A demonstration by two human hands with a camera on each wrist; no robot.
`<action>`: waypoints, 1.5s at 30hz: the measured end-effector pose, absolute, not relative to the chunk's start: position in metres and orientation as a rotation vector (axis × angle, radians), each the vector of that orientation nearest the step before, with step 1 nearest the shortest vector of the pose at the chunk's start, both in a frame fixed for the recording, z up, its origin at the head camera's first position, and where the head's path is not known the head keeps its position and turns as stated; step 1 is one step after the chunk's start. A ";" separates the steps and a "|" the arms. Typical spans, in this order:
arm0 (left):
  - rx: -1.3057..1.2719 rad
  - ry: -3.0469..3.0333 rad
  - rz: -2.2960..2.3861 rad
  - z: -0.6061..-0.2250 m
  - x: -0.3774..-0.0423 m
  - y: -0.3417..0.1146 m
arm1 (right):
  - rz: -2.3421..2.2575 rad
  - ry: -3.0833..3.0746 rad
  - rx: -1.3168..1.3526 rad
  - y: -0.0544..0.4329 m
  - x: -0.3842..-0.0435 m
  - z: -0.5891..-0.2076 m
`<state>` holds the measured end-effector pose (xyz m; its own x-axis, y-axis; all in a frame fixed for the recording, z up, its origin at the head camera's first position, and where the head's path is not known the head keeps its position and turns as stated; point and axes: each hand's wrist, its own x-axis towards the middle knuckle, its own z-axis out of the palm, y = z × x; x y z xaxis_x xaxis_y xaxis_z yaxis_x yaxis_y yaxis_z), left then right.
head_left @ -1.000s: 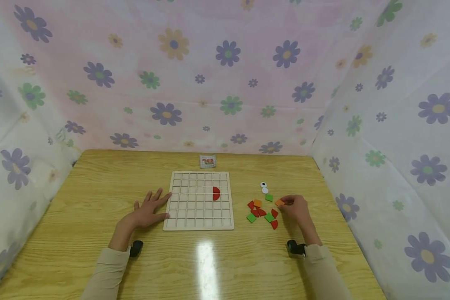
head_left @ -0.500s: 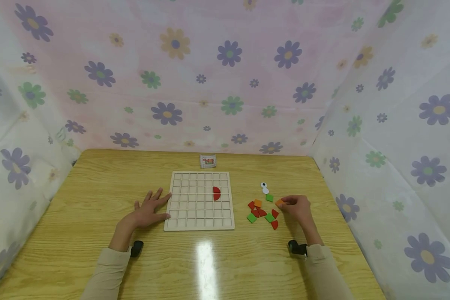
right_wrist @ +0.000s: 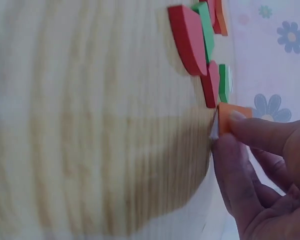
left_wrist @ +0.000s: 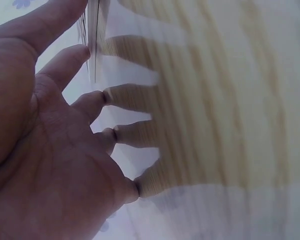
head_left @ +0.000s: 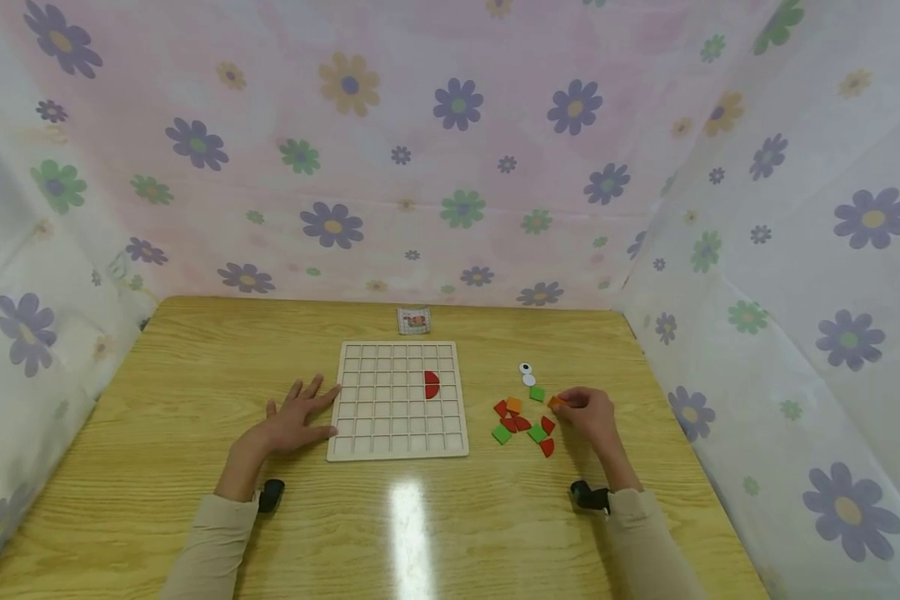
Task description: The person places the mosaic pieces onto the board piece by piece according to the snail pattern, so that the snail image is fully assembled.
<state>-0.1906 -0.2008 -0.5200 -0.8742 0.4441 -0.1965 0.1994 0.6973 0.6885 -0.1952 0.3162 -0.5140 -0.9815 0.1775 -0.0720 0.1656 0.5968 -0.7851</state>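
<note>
My right hand [head_left: 589,410] pinches an orange square tile [right_wrist: 232,114] between thumb and fingertips. In the right wrist view the tile is tilted, one edge raised from the tabletop. My left hand [head_left: 292,423] lies with fingers spread on the table, its index finger and thumb touching the left edge of a wooden grid board [head_left: 382,425]. Two red quarter-circle pieces [head_left: 431,385] sit in the board's right part, forming a half circle. Beside the right hand lie loose red quarter-circle pieces, green square tiles [head_left: 537,393] and another orange tile [head_left: 513,406].
A small picture card [head_left: 414,321] lies behind the board. Two white round pieces [head_left: 528,380], one with a black dot, lie beyond the loose tiles. Flowered cloth [head_left: 390,167] hangs around the back and sides of the wooden table [head_left: 330,525].
The orange tile, flat at the right fingertips earlier, now appears tilted up in the pinch. The left hand and the board have kept their places; the view has shifted slightly.
</note>
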 end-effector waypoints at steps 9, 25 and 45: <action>0.503 2.548 0.998 -0.517 -0.189 -0.201 | 1.521 -2.620 -0.180 0.291 -0.197 -0.515; 0.521 2.553 0.984 -0.518 -0.190 -0.201 | 1.543 -2.635 0.262 0.203 -0.210 -0.522; 0.507 2.557 0.958 -0.517 -0.189 -0.200 | 1.594 -2.641 0.451 0.137 -0.257 -0.531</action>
